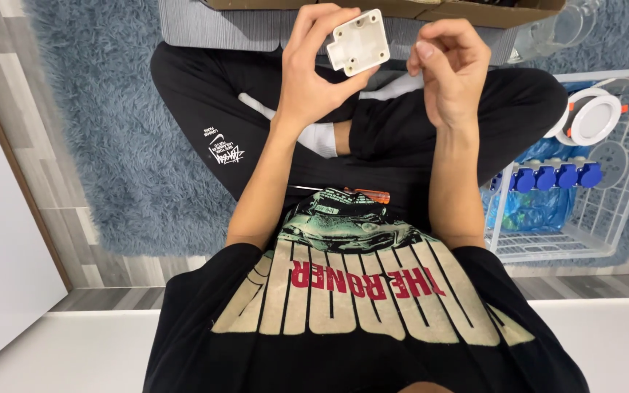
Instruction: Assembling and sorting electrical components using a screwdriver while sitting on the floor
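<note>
The person sits cross-legged on a shaggy blue rug [111, 131], and both hands are raised in front of the chest. The left hand [311, 76] grips a small square white plastic cover [358, 42] between thumb and fingers — its flat back, with small holes near the corners, faces the camera, tilted so one corner points up. The right hand [449, 69] hovers just beside it to the right, fingers curled narrowly together as if pinching something tiny; whether it holds a screw or nothing cannot be told. The cover is roughly square, so it has no clear long axis.

A screwdriver [354, 193] with an orange handle lies across the lap, pointing left — well below both hands, slightly nearer the right forearm. A white wire basket [547, 244] stands at the right edge of the rug, holding round white fittings [595, 120] and blue plugs [547, 177]. The cardboard box [402, 9] at the top is cut off by the frame.
</note>
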